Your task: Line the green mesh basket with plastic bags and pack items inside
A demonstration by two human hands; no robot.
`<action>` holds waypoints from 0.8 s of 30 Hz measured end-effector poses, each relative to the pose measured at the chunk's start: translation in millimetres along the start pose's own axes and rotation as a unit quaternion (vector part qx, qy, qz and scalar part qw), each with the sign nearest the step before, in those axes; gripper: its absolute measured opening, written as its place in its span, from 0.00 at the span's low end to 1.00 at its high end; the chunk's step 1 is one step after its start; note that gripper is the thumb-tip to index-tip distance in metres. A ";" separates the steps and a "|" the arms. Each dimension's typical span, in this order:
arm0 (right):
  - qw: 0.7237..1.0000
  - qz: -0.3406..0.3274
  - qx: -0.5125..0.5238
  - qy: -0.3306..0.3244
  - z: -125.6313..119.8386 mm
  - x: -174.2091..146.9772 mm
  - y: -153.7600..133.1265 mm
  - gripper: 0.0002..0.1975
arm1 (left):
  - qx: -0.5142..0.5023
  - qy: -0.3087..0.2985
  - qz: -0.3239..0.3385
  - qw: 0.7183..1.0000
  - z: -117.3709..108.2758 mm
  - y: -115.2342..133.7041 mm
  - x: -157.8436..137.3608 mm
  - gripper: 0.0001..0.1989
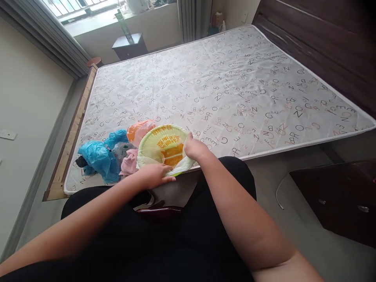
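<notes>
A round light-green bin [149, 141], with a thin plastic bag bearing orange print [168, 141] stretched over its rim and down inside, is between my hands at the mattress edge. My right hand [196, 149] is closed on the right side of the bag-covered rim. At the near left side, my left hand [155, 175] has its fingers curled on the bag and rim, partly hidden. Just left of the bin lie a pink cloth [129, 162], a crumpled orange plastic bag [138, 132] and a crumpled blue plastic bag [98, 158].
The mattress [205, 86], printed with letters, fills the middle, with a dark headboard [329, 43] to the right. A nightstand [129, 47] holding a green bottle [123, 27] stands by the window. At lower right is a dark panel [337, 199] beside a thin cable [277, 192].
</notes>
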State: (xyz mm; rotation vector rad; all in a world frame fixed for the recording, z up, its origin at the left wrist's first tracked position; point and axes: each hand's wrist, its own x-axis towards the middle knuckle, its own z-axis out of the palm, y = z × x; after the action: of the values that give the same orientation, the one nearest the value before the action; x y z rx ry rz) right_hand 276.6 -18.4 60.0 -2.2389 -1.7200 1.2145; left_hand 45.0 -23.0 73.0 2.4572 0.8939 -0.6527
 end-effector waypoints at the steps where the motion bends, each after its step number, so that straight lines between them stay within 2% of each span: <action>1: 1.000 0.003 -0.002 0.001 0.5 0.1 0.6 0.41 | 0.010 0.010 -0.006 1.000 6.5 3.0 -5.6 0.30; 4: 1.000 0.018 -0.010 -0.001 2.1 -0.5 0.7 0.42 | 0.032 0.046 0.007 0.998 25.6 9.3 -12.7 0.25; 7: 0.999 0.038 -0.010 -0.005 4.5 -2.4 -0.7 0.43 | 0.046 0.111 0.020 0.993 41.9 11.9 -16.5 0.22; 14: 0.997 0.071 0.010 0.032 15.2 -3.3 1.3 0.43 | 0.030 0.283 0.010 0.959 87.4 12.3 -37.7 0.25; 17: 0.995 0.082 0.005 0.049 19.0 -7.5 2.7 0.43 | 0.021 0.326 0.021 0.945 101.4 10.7 -46.1 0.30; 18: 0.994 0.082 -0.008 0.072 20.0 -11.3 1.5 0.43 | 0.016 0.333 0.028 0.942 104.2 10.3 -48.0 0.31; 20: 0.983 0.066 -0.061 0.161 22.4 -23.0 -5.5 0.40 | 0.004 0.344 0.040 0.938 107.6 10.0 -49.6 0.30; 22: 0.955 0.016 -0.141 0.260 27.2 -37.1 -19.5 0.34 | -0.009 0.357 0.046 0.933 109.1 10.3 -48.0 0.25; 24: 0.928 -0.054 -0.217 0.298 35.9 -48.1 -39.2 0.27 | -0.020 0.368 0.048 0.929 109.2 10.8 -43.8 0.22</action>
State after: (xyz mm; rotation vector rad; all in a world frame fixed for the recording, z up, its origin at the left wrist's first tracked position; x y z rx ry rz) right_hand 220.7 -58.4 80.6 -2.3312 -1.9164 0.0786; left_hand -7.7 -110.8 14.0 2.7061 1.0063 0.3649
